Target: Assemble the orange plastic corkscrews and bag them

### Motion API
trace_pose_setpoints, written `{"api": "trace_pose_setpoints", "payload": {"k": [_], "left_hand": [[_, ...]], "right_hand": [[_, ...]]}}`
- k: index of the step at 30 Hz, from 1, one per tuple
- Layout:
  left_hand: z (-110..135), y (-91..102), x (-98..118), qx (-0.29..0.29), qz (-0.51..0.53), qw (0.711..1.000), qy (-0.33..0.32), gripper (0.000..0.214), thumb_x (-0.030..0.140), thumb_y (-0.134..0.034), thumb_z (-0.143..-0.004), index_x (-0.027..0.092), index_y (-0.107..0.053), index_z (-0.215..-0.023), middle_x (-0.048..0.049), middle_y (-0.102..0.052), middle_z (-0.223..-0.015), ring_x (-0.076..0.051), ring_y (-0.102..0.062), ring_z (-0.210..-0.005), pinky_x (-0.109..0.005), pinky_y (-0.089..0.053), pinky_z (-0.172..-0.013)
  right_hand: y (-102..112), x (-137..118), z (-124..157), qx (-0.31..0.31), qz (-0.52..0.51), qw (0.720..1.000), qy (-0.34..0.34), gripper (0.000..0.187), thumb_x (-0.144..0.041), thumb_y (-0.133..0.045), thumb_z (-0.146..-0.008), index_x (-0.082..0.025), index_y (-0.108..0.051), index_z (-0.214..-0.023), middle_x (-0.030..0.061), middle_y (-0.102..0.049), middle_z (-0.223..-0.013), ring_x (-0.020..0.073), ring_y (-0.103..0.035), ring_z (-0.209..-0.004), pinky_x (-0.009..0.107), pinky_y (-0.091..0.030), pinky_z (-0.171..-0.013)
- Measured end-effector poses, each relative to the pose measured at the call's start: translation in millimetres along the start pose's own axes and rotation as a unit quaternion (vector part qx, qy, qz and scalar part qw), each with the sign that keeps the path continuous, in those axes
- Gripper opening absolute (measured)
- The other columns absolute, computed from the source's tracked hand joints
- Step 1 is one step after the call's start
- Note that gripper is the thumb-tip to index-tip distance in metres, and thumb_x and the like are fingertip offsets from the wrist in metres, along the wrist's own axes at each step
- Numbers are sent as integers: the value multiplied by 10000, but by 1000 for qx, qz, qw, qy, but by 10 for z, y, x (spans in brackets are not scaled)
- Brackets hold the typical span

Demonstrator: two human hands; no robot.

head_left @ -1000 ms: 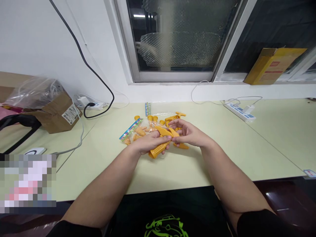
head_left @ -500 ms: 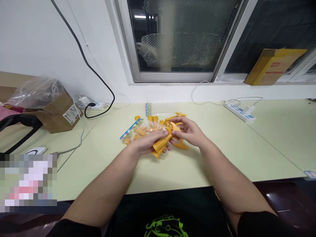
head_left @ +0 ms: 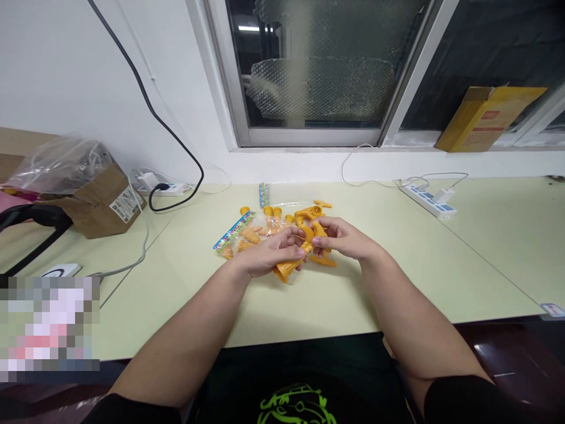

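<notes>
My left hand (head_left: 276,254) is closed round a yellow flared plastic piece (head_left: 288,270), its wide end toward me. My right hand (head_left: 344,238) pinches a curved yellow plastic piece (head_left: 318,231) close to the upper end of the flared one. Whether the two pieces touch is hard to tell. Behind and under my hands lie a clear bag (head_left: 253,232) with a colourful header, holding orange-yellow pieces, and several loose yellow parts (head_left: 304,213). Another curved yellow part (head_left: 324,259) rests on the table below my right hand.
Flat at the back is a second clear bag (head_left: 291,193). Power strips (head_left: 428,200) with cables stand near the wall on both sides. An open cardboard box (head_left: 106,200) is at left, and a yellow carton (head_left: 489,121) leans on the window. The table edge (head_left: 309,340) runs before me.
The curved piece in my right hand has turned more upright, and that hand has shifted slightly right. My left hand's fingers have moved up around the flared piece.
</notes>
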State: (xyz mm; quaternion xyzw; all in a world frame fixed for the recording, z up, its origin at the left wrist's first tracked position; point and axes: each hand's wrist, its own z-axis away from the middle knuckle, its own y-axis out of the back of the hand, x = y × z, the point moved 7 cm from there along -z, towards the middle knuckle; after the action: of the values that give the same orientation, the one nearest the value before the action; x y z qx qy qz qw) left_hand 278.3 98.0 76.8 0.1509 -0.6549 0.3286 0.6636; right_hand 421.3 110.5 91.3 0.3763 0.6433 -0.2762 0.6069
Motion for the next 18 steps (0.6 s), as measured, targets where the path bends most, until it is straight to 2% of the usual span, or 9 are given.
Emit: {"api": "trace_pose_setpoints", "payload": {"k": [2, 4, 6, 8, 9, 11, 13, 15, 18], "left_hand": [[-16, 75, 61, 28, 20, 999, -39, 464, 494, -783, -812, 217, -578, -1122, -81, -629, -1106, -204, -658, -961, -358, -548, -837], [-12, 260, 155, 116, 6, 987, -108, 431, 576, -681, -866, 211, -585, -1073, -74, -636, -1062, -212, -644, -994, -355, -531, -862], [48, 468, 249, 237, -82, 954, -166, 368, 558, -601, -911, 211, -589, -1034, -62, -632, -1022, -208, -616, -1003, -332, -505, -856], [107, 555, 307, 314, -242, 902, -172, 326, 505, -621, -893, 212, -600, -1033, -49, -616, -990, -208, -590, -957, -328, -479, -831], [110, 540, 311, 320, -331, 874, -158, 337, 491, -658, -862, 213, -608, -1046, -46, -611, -981, -214, -581, -934, -334, -467, -820], [80, 446, 260, 285, -476, 824, -119, 420, 496, -738, -785, 216, -622, -1076, -53, -616, -996, -246, -578, -942, -357, -453, -824], [52, 341, 179, 244, -558, 788, -94, 495, 496, -797, -718, 227, -626, -1097, -75, -633, -1061, -295, -584, -1008, -384, -447, -854], [39, 281, 119, 233, -595, 764, -86, 498, 427, -813, -703, 239, -622, -1124, -93, -647, -1123, -326, -590, -1056, -392, -441, -864], [27, 315, 75, 260, -601, 752, -71, 376, 263, -711, -771, 255, -610, -1133, -71, -680, -1016, -298, -629, -950, -358, -431, -767]], "right_hand": [[64, -23, 7, 28, -12, 1000, 6, 382, -505, -818, -822, -191, -656, -968, 25, -704, -824, 166, -683, -681, 324, -596, -681], [193, -34, 17, 81, -36, 996, 12, 411, -525, -840, -795, -191, -669, -963, 29, -706, -817, 164, -678, -675, 320, -607, -681], [380, -19, 43, 156, -69, 985, 17, 428, -532, -860, -773, -193, -679, -960, 32, -709, -842, 145, -664, -664, 296, -611, -675], [584, 30, 89, 233, -94, 968, 10, 433, -532, -872, -762, -188, -695, -956, 31, -698, -833, 122, -637, -632, 265, -607, -644], [677, 68, 115, 264, -102, 959, -1, 434, -529, -878, -757, -183, -705, -954, 30, -687, -808, 118, -626, -616, 258, -607, -627], [823, 157, 167, 305, -110, 945, -39, 444, -519, -898, -733, -172, -722, -945, 36, -669, -761, 125, -619, -595, 271, -616, -606], [911, 226, 207, 312, -110, 941, -77, 451, -505, -922, -702, -161, -726, -918, 61, -684, -774, 148, -641, -614, 302, -630, -620], [952, 258, 236, 292, -93, 946, -105, 452, -494, -936, -679, -155, -721, -886, 92, -711, -833, 164, -663, -656, 307, -622, -629], [957, 252, 261, 239, -18, 963, -126, 441, -504, -921, -687, -151, -721, -860, 79, -708, -829, 136, -619, -647, 242, -522, -543]]}}
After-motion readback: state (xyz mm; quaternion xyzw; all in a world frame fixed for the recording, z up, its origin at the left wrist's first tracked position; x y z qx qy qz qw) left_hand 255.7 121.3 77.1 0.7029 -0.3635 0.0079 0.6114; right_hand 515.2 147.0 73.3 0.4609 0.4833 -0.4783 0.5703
